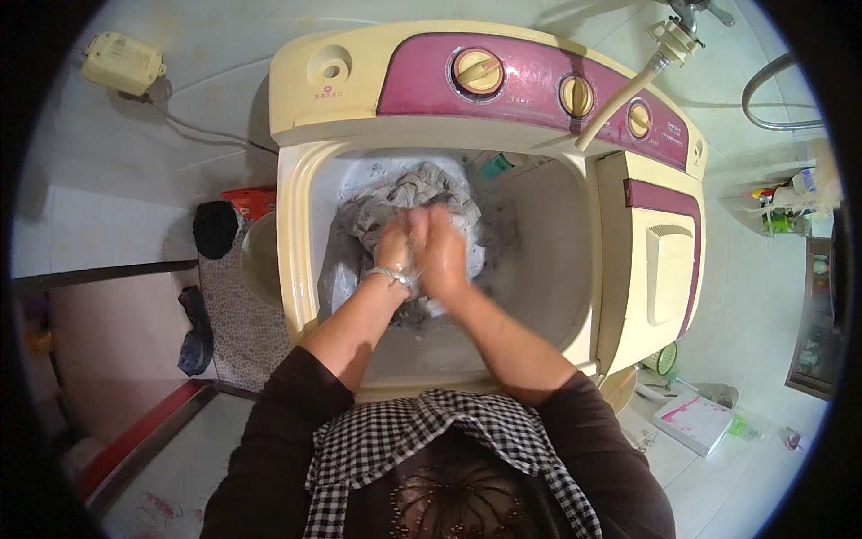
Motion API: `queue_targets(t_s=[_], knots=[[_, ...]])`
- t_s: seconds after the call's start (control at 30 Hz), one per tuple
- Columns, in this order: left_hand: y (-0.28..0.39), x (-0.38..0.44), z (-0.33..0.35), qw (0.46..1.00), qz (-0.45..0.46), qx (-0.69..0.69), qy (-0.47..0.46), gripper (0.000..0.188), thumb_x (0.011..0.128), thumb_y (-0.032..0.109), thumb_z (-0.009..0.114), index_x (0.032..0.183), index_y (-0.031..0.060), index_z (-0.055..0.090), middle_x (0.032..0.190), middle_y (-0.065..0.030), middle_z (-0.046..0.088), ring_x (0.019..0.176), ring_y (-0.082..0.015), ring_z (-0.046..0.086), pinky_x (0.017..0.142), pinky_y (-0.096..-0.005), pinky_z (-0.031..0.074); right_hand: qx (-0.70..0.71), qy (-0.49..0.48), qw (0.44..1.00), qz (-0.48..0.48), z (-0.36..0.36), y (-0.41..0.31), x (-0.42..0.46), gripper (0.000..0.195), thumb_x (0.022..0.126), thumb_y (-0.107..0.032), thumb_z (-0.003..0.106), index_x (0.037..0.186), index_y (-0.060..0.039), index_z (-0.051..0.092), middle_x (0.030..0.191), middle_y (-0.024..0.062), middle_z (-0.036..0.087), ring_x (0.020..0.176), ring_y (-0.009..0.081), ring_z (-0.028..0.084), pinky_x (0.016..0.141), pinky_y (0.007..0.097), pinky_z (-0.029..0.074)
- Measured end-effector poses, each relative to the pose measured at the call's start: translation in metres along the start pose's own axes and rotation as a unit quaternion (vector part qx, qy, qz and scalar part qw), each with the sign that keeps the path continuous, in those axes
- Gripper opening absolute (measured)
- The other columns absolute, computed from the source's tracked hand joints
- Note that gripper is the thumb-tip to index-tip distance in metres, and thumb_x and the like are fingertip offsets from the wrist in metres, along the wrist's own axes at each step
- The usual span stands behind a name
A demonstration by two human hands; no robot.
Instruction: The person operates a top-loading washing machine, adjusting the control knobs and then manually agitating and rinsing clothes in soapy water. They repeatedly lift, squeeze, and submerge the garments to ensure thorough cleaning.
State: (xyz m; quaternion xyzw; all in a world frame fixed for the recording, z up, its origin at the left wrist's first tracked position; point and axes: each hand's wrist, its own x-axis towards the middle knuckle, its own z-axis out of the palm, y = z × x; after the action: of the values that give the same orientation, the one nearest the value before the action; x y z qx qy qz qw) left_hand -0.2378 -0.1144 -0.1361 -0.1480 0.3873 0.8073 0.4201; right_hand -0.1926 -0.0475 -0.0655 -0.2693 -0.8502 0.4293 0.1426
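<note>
A cream and purple twin-tub washing machine (294, 236) stands before me with its wash tub uncovered. Wet grey cloth (424, 185) lies bunched in the tub among suds and water. Over the cloth, my left hand (397, 249), with a bracelet at its wrist, and my right hand (441, 252) are pressed together. Both are blurred at the fingers, and whether anything is between the palms cannot be told. A teal piece (497, 166) shows at the tub's back wall.
A pale hose (623, 101) runs from the tap (687, 13) down to the tub's back right corner. The closed spin-tub lid (646, 256) is at the right. Left of the machine are a basin (261, 259) and a black bundle (215, 230); a white box (693, 421) lies at lower right.
</note>
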Motion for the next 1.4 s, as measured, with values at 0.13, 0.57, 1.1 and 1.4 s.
queue_targets(t_s=[0.13,0.57,1.1,1.4], knots=[[0.009,-0.022,0.038,0.99,0.04,0.043,0.124,0.042,0.095,0.033,0.043,0.113,-0.0018,0.057,0.11,-0.0118,0.059,0.102,-0.0207,0.054,0.088,-0.0322,0.042,0.008,0.063,0.995,0.082,0.014,0.029,0.043,0.027,0.093,-0.023,0.046,0.083,0.0016,0.051,0.076,0.0282,0.059,0.072,0.0472,0.056,0.063,0.0505,0.044],[0.004,-0.013,-0.011,0.99,-0.038,-0.133,0.022,0.03,0.09,0.03,0.049,0.096,0.0034,0.062,0.088,-0.0067,0.061,0.078,-0.0191,0.058,0.066,-0.0336,0.046,-0.016,-0.056,0.997,0.053,0.009,-0.031,-0.018,0.023,0.094,-0.025,0.042,0.095,-0.0025,0.048,0.081,0.0297,0.059,0.078,0.048,0.057,0.067,0.052,0.045],[0.033,-0.027,0.06,0.961,-0.006,0.255,0.109,0.034,0.092,0.033,0.053,0.109,0.0042,0.057,0.102,-0.003,0.059,0.097,-0.0124,0.053,0.083,-0.0303,0.044,-0.24,-0.007,0.969,0.061,-0.013,0.119,0.063,0.02,0.089,-0.023,0.051,0.1,-0.006,0.052,0.094,0.0182,0.061,0.087,0.0382,0.059,0.075,0.0492,0.046],[0.066,-0.009,0.022,0.965,0.181,0.094,0.167,0.017,0.092,0.022,0.053,0.093,0.0046,0.055,0.086,0.0023,0.052,0.082,-0.0094,0.046,0.077,-0.026,0.039,-0.005,-0.225,0.933,0.279,-0.005,0.141,0.011,0.029,0.086,-0.024,0.054,0.101,-0.0005,0.062,0.107,0.0184,0.062,0.105,0.0308,0.057,0.089,0.0386,0.043]])
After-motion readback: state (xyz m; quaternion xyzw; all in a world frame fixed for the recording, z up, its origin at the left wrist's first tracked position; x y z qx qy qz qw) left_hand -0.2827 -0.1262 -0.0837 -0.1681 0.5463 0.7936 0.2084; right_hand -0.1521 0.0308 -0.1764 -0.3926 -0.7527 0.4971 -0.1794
